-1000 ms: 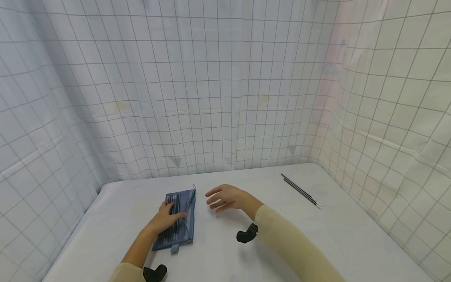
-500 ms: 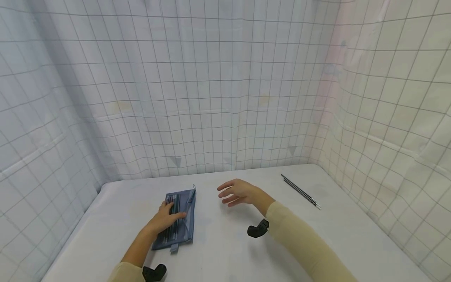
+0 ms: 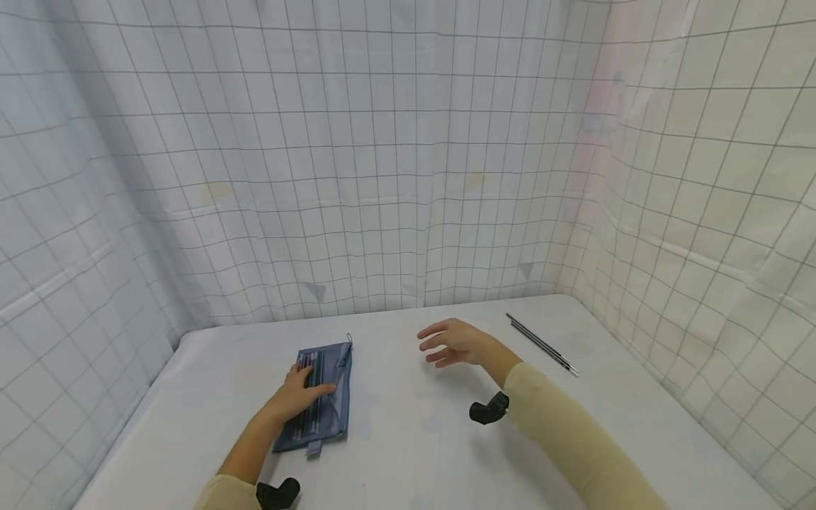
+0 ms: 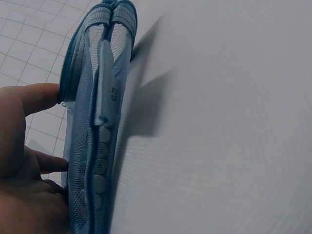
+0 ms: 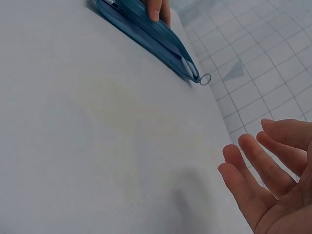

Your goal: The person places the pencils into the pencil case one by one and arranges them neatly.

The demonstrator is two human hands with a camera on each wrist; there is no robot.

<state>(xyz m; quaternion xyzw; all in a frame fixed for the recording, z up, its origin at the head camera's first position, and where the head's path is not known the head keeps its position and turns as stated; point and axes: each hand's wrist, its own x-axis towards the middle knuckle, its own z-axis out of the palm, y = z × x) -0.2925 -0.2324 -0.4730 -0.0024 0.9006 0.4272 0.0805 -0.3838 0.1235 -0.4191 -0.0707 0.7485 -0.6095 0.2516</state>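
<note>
A blue mesh zip pencil case [image 3: 336, 407] lies flat on the white table, left of centre. Several thin, pen-like sticks show through its mesh. My left hand [image 3: 295, 398] rests on top of it, fingers spread over the sticks and thumb on the case. The left wrist view shows the case [image 4: 92, 146] edge-on with fingertips touching its upper face. My right hand [image 3: 455, 343] hovers above the table between the case and the dark sticks, fingers loosely bent, holding nothing. In the right wrist view, a ring [image 5: 205, 79] hangs from the case's zip end.
A few slim black sticks with pale tips [image 3: 543, 345] lie on the right side of the white table [image 3: 408, 453]. Grid-patterned white curtains [image 3: 408, 177] enclose the back and sides. A black device [image 3: 489, 409] sits at the right wrist, another [image 3: 278, 494] at the left.
My right hand has moved to the right, away from the pencil case and closer to the black sticks. The left hand and the case have stayed in place.
</note>
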